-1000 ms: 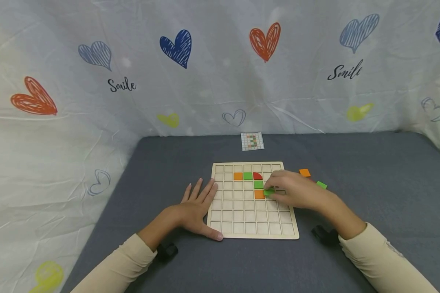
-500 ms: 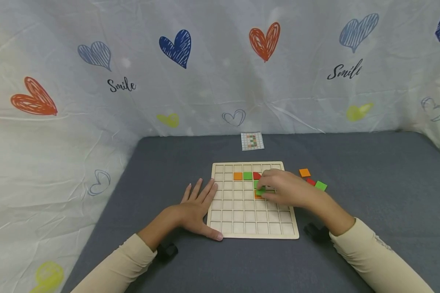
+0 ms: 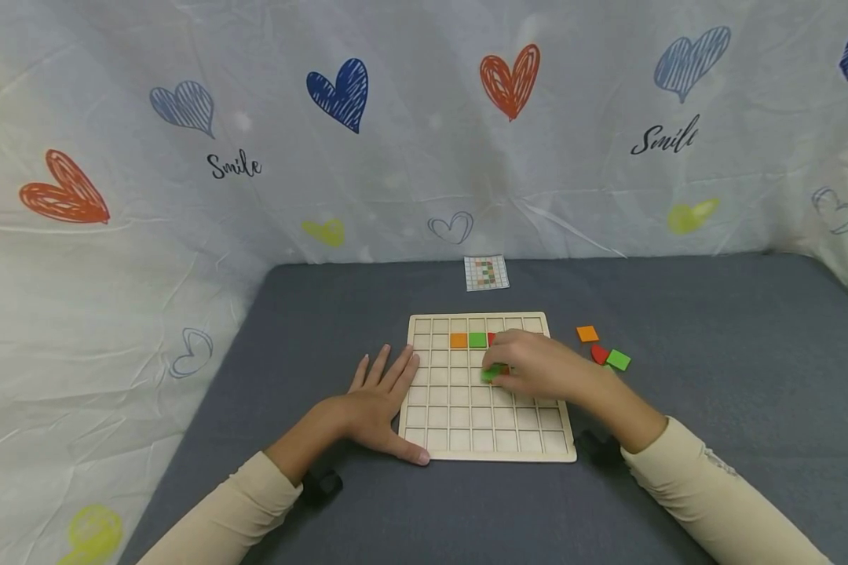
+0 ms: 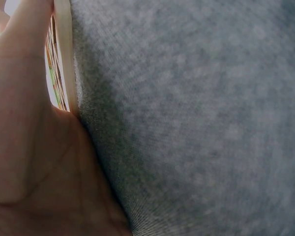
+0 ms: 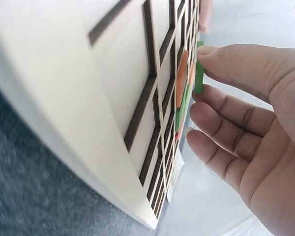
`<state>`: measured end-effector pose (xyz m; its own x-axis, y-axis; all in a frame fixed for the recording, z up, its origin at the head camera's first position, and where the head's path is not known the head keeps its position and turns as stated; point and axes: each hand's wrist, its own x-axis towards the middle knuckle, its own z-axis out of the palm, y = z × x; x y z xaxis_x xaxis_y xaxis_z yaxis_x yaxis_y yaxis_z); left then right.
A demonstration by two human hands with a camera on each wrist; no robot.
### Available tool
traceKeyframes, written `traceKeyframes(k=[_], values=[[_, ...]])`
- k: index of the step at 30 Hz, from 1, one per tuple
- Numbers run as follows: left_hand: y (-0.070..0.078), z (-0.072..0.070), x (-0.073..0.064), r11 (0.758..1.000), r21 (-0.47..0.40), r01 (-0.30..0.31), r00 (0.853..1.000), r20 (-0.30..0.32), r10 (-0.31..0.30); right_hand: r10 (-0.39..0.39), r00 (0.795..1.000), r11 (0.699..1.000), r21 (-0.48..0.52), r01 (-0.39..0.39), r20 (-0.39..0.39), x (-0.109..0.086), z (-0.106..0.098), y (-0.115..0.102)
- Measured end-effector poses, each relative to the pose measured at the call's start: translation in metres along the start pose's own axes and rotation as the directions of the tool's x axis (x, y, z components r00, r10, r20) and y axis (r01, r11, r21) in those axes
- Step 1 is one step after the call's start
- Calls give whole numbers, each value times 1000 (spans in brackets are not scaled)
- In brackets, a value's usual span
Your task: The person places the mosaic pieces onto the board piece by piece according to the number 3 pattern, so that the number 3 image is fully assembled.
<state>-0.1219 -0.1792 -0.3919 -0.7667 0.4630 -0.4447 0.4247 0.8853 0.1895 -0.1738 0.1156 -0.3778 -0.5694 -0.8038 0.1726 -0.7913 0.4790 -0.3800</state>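
A light wooden grid board [image 3: 452, 439] lies on the table. My left hand [image 3: 376, 410] rests spread at its left edge, fingers straight and thumb at the near left corner; the left wrist view shows the palm beside the board's rim [image 4: 65, 54]. Between thumb and fingers my right hand [image 3: 546, 362] pinches a green square tile [image 5: 200, 69], held just above the board. In the far part of the grid sit an orange tile [image 3: 458, 340] and a green tile [image 3: 477, 340]. A red tile [image 3: 491, 339] beside them is partly hidden by the right hand. An orange tile [image 5: 181, 81] shows below the held one.
Right of the board lie a loose orange tile [image 3: 587, 333], a red tile [image 3: 599, 355] and a green tile [image 3: 618, 360]. A small card with a coloured grid pattern [image 3: 487, 273] lies behind the board. A white printed curtain [image 3: 410, 157] hangs at the table's back.
My right hand has moved left over the board with the green tile, covering the tiles beneath. The loose red tile at the right is uncovered. My left hand stays put.
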Motion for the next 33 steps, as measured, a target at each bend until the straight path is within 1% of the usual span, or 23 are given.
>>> traceKeyframes(k=[5,12,18,22,29,33], values=[[0,-1,0,1000,7,7,1000,-1,-7,-21,1000,999,-26,22,18,4,3,-1],[0,0,1,1000,1,9,1000,9,-9,-11,999,999,-29,13,37,8,4,-4],[-6,7,6,1000,-28,-15,1000,-8,14,-25,998,1000,-7,26,49,11,4,-5],[-8,9,7,999,-31,-13,1000,-8,13,-31,998,999,-15,32,53,13,5,-6],[-1,2,2,1000,-11,-5,1000,-2,5,-15,998,1000,-2,15,58,15,8,-7],[1,1,1,1000,9,7,1000,8,-7,-15,999,1000,3,15,52,17,9,-7]])
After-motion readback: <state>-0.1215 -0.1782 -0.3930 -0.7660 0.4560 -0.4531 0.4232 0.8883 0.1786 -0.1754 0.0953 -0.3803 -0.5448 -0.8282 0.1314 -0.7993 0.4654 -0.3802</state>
